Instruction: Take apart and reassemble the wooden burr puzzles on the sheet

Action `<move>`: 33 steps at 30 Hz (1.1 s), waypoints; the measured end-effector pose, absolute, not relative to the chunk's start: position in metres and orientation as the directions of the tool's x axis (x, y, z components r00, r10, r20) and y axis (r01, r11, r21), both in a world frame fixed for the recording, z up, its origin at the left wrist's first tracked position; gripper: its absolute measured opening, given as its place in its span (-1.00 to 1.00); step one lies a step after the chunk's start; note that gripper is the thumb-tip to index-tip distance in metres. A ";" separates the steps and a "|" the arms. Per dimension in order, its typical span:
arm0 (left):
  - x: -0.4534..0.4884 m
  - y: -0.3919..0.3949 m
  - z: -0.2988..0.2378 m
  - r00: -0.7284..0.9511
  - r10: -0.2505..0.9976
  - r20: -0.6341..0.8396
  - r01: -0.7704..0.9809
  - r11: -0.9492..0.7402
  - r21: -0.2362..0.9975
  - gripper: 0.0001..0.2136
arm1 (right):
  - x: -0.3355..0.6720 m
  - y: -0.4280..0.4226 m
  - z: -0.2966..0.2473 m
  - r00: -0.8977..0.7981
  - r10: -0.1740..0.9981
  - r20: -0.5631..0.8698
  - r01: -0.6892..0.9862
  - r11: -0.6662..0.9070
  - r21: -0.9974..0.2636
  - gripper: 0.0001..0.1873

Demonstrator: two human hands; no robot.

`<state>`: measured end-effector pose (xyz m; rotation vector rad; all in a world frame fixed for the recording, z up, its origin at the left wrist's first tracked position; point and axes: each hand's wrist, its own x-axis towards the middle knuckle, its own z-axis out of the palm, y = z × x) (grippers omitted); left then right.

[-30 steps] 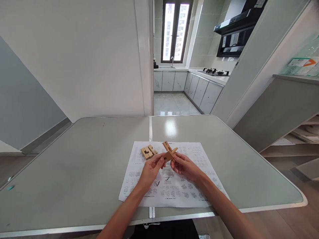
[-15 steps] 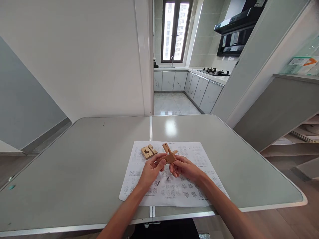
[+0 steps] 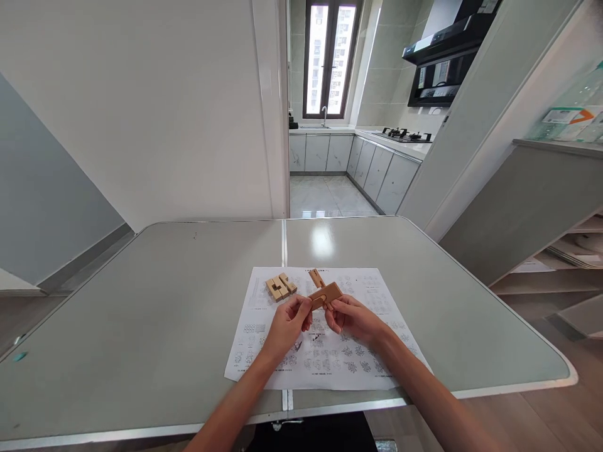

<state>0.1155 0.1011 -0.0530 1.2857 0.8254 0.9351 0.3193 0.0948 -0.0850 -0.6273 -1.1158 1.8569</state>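
Note:
Both my hands hold a small wooden puzzle piece (image 3: 326, 294) just above a printed instruction sheet (image 3: 325, 351) on the grey table (image 3: 141, 326). My left hand (image 3: 287, 323) pinches its near left end, fingers closed. Its right side is gripped by the closed fingers of my right hand (image 3: 351, 317). Another wooden piece (image 3: 316, 277) lies on the sheet just behind the held one. A cluster of notched wooden pieces (image 3: 281, 285) rests on the sheet's far left corner, a short way beyond my left hand.
The table has a metal seam (image 3: 284, 245) down its middle and a rounded edge at the right (image 3: 556, 376). Beyond it a doorway opens onto a kitchen (image 3: 330, 157). Shelves (image 3: 556, 251) stand to the right.
The held piece has been turned flatter in my fingers, its broad face now up. Both hands stayed in about the same place over the sheet.

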 end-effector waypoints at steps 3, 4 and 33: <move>0.116 0.101 -0.054 0.403 0.915 0.008 -0.097 0.034 0.995 -0.50 | 0.321 0.093 -0.086 -0.566 0.824 0.012 -0.384 -0.251 -0.889 -0.59; 0.116 0.101 -0.054 0.400 0.917 0.008 -0.095 0.033 0.995 -0.50 | 0.321 0.093 -0.087 -0.583 0.812 0.013 -0.375 -0.254 -0.892 -0.59; 0.117 0.099 -0.059 0.385 0.923 0.008 -0.117 0.040 0.992 -0.52 | 0.319 0.095 -0.091 -0.618 0.784 0.067 -0.394 -0.234 -0.889 -0.65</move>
